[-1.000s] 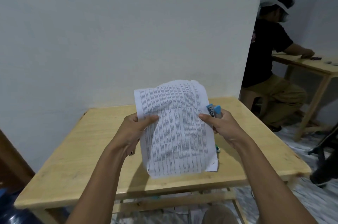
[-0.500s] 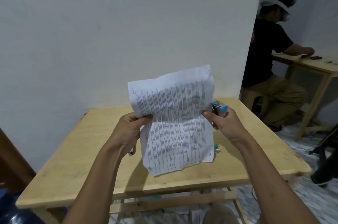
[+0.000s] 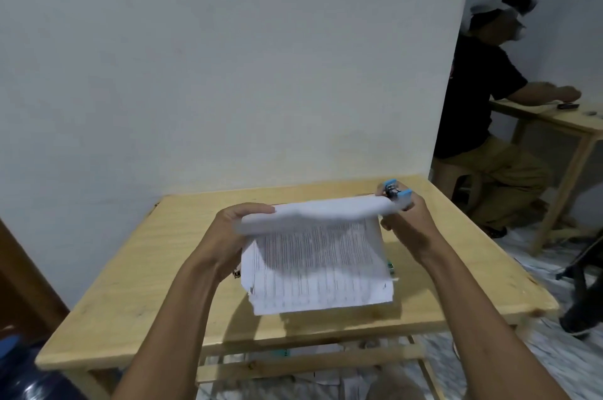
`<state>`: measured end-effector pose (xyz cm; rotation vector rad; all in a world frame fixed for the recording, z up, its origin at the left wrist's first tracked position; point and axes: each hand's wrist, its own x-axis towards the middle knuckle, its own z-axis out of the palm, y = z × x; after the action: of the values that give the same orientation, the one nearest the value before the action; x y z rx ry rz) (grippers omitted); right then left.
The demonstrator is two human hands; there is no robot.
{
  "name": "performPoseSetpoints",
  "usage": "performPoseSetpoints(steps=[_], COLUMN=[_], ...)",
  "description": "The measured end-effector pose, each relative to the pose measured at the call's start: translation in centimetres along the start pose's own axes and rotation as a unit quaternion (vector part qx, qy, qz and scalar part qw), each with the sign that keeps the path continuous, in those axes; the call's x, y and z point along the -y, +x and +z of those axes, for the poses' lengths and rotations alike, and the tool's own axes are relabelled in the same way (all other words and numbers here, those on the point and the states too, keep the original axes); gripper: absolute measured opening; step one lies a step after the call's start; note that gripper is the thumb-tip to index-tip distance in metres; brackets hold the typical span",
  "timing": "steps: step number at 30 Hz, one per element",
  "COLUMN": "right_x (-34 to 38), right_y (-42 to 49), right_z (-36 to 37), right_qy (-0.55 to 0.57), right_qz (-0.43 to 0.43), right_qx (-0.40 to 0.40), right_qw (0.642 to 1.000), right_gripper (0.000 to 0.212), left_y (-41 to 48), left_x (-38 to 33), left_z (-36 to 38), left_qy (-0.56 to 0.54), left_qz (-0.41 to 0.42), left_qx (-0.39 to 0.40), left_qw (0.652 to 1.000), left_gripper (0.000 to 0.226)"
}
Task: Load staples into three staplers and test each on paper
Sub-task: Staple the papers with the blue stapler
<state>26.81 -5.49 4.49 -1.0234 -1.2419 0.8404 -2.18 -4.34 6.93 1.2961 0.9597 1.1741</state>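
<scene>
A stack of printed paper sheets (image 3: 321, 262) hangs above the wooden table (image 3: 137, 269), its top part folded over toward me. My left hand (image 3: 228, 233) grips the fold at its left end. My right hand (image 3: 406, 223) holds a small blue stapler (image 3: 396, 193) at the fold's right end, thumb against the paper edge. A small green object (image 3: 390, 265) peeks out from behind the paper's right edge on the table. Another small object (image 3: 237, 272) shows just below my left hand; I cannot tell what it is.
The table stands against a white wall (image 3: 228, 56). At the right, another person (image 3: 486, 112) sits at a second wooden table (image 3: 561, 125). Papers lie on the floor (image 3: 326, 376) under my table. A dark blue item (image 3: 29, 380) sits at the bottom left.
The upper half of the paper stack has folded down toward me. Both hands stayed on the paper edges, with the stapler still in my right hand.
</scene>
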Motion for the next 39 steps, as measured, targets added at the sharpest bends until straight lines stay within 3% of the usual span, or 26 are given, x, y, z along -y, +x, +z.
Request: performPoseSetpoints(steps=[2,7,10,11,15,19,22,27,32,34,39], right_x=[0.3,0.4,0.4,0.3,-0.2,-0.2,-0.4,-0.6,-1.4,-1.7,-2.6], right_y=[-0.2,-0.3,-0.5,-0.5,-0.3,-0.2,-0.2,-0.4,-1.3,-1.7,-2.0], right_z=[-0.1,0.0,-0.1,-0.1,0.2,0.7,0.9,1.0,-0.2,-0.1,1.0], right_qy=[0.022,0.074,0.085,0.097,0.112,0.063,0.067,0.04,0.009,0.008,0.102], right_qz=[0.01,0.086,0.129,0.133,0.127,0.103,0.085,0.089,0.125,0.13,0.119], right_qx=[-0.007,-0.029,0.011,0.017,-0.017,-0.062,-0.087,-0.095,0.006,0.027,-0.09], right_qw=[1.0,0.993,0.988,0.986,0.985,0.991,0.99,0.991,0.992,0.991,0.983], right_gripper=[0.017,0.017,0.059,0.059,0.025,0.027,0.03,0.029,0.036,0.035,0.03], left_y=[-0.3,-0.7,-0.9,-1.0,-1.1,-1.1,-1.3,-1.3,-0.4,-0.5,-1.5], left_x=[-0.2,-0.4,-0.5,-0.5,-0.5,-0.6,0.3,1.8,2.0,1.7,2.8], left_z=[-0.3,-0.3,-0.3,-0.2,0.1,0.2,0.2,0.4,-0.6,-0.4,0.5], left_qy=[-0.012,0.009,0.005,0.014,0.03,-0.123,-0.058,0.006,-0.041,-0.094,-0.09], left_qz=[-0.02,-0.029,-0.02,-0.021,-0.023,-0.081,-0.114,-0.076,-0.044,-0.047,-0.083], left_qx=[-0.01,-0.01,0.007,0.004,-0.012,-0.012,0.023,0.008,-0.078,-0.091,0.021], left_qw=[1.0,0.999,1.0,1.0,0.999,0.989,0.992,0.997,0.995,0.99,0.992], left_gripper=[0.049,0.034,0.023,0.021,0.028,0.036,0.042,0.03,0.042,0.034,0.044])
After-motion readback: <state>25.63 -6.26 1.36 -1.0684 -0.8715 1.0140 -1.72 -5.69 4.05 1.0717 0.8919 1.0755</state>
